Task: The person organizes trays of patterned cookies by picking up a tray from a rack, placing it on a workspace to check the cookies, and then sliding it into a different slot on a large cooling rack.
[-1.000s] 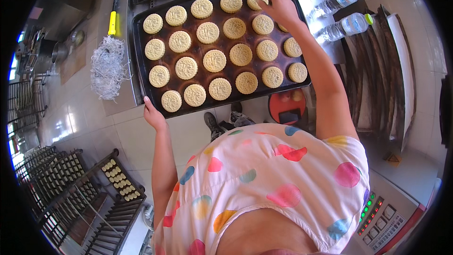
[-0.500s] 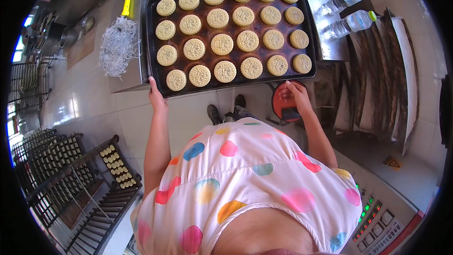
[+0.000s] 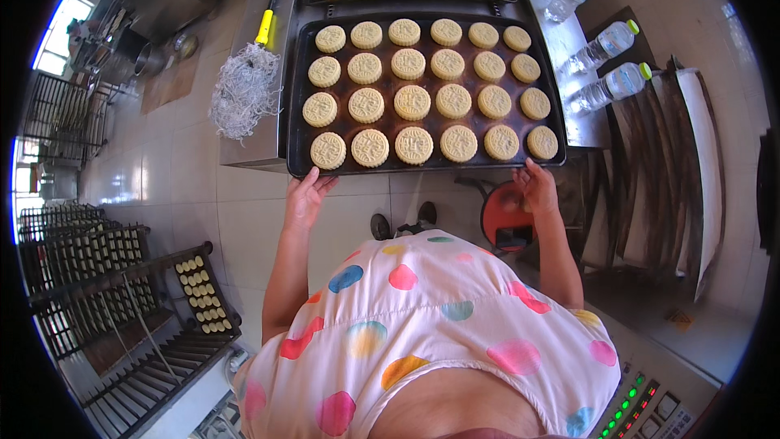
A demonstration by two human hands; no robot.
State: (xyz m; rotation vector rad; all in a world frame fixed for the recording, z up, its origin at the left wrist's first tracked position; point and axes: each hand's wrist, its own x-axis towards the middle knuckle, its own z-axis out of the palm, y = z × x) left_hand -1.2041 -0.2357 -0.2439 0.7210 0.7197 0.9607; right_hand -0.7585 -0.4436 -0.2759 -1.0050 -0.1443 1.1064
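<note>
A dark baking tray (image 3: pixel 387 85) rests partly on a metal table in front of me, its near edge jutting out toward me. Rows of round, pale yellow mooncakes (image 3: pixel 413 145) with stamped tops and scalloped sides cover it. My left hand (image 3: pixel 307 195) grips the near rim close to the left corner, thumb up at the edge and fingers underneath. At the right end of the same rim, my right hand (image 3: pixel 536 187) holds on in a similar way, its fingertips partly hidden below the tray. Just beyond lies a second tray (image 3: pixel 390 6) of mooncakes.
On the table's left are a yellow-handled scraper (image 3: pixel 266 24) and shredded white strands (image 3: pixel 244 93). Clear plastic bottles (image 3: pixel 609 42) line the right side. A red stool (image 3: pixel 505 215) stands below. Racks (image 3: pixel 122 341) fill the lower left; a control panel (image 3: pixel 642 406) sits lower right.
The near tray has come level with the table and lines up with the far tray, more of which now shows. Both hands have stayed on its rim; the view has shifted.
</note>
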